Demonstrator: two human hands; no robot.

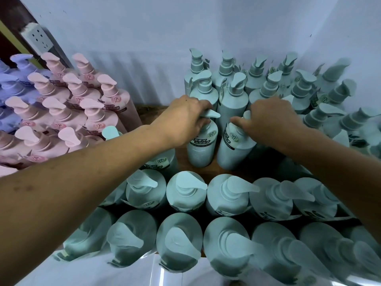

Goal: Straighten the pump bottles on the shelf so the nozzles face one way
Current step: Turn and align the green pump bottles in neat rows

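At frame centre, the left hand (184,118) curls its fingers round the pump of a pale teal plastic bottle (201,150). The right hand (272,118) likewise grips the pump of the neighbouring teal bottle (234,153).

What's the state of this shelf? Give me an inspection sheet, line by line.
Surface: wooden shelf, bare patch mid-shelf.
Job's things: teal bottles crowd it; front rows' nozzles point right, back rows' vary.
Clutter: pink bottles and purple bottles at left.
Grippers: left hand grips left bottle by its pump, right hand grips right bottle.
Cables: nothing seen.
Surroundings: pale wall, socket upper left.
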